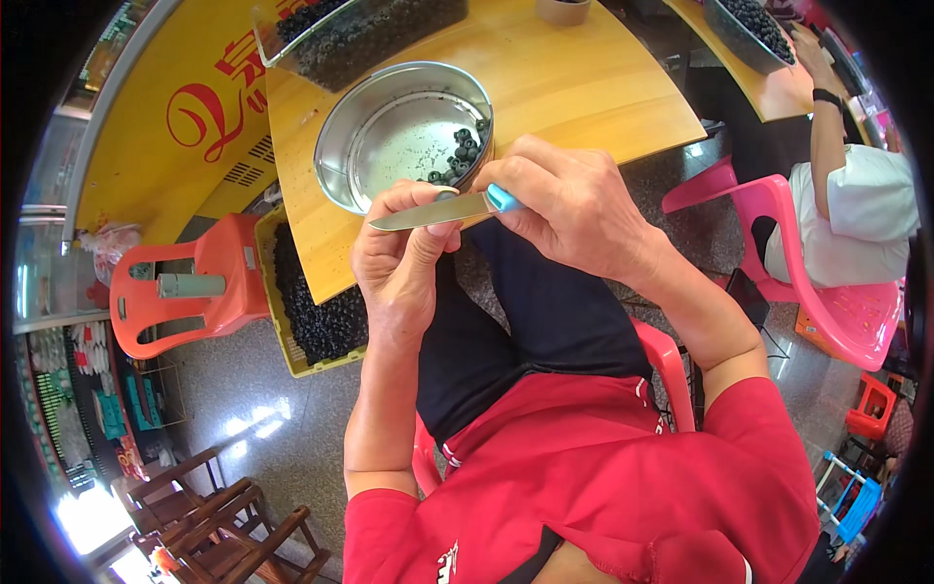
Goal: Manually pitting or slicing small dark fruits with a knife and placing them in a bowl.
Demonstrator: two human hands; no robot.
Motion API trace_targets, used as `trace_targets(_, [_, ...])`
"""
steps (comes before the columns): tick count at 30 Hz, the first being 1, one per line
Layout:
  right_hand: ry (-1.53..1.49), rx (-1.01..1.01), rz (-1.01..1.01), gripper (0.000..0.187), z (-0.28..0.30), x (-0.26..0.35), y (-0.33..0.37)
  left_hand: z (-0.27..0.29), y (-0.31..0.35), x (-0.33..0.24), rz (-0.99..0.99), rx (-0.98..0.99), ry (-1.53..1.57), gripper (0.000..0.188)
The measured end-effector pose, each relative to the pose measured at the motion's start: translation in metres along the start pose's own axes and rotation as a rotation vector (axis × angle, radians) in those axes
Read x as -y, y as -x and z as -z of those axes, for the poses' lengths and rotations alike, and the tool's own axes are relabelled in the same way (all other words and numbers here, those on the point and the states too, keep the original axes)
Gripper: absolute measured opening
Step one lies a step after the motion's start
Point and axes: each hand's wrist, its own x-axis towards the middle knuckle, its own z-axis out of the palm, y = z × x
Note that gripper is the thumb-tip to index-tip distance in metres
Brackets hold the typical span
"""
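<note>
Between my left fingers [410, 197] I pinch a little dark thing [446, 196], and my right fingers [520, 175] grip the knife [443, 211] close by it. If it rolls, the knife could slip and cut my left thumb [425, 248]. A soft pinch could drop it near the bowl [334, 146].

At the fingers [525, 180], a smooth, shiny metal blade [433, 213] with a glossy plastic handle [501, 199]; beyond them, a polished metal bowl [339, 146] on smooth wood [584, 92].
</note>
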Motion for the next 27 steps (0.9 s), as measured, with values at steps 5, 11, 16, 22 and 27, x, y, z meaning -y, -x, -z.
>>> trace_targets(5, [-0.001, 0.008, -0.015, 0.025, -0.002, -0.002, -0.001, 0.006, 0.001, 0.001, -0.025, 0.051, -0.056, 0.014])
trace_targets(11, [-0.2, -0.022, -0.068, 0.013, -0.001, 0.005, -0.003, 0.007, 0.002, 0.0, 0.009, 0.003, -0.096, 0.015])
trace_targets(16, [-0.374, -0.031, -0.139, 0.013, -0.003, 0.009, -0.004, 0.004, 0.003, -0.003, -0.014, -0.027, -0.225, 0.016])
trace_targets(22, [-0.721, 0.099, -0.498, 0.025, 0.0, 0.018, -0.007, 0.005, 0.002, 0.004, -0.251, 0.024, -0.445, 0.02])
trace_targets(27, [-0.956, 0.081, -0.594, 0.028, -0.008, 0.018, -0.006, 0.002, 0.003, 0.006, -0.348, 0.017, -0.551, 0.022])
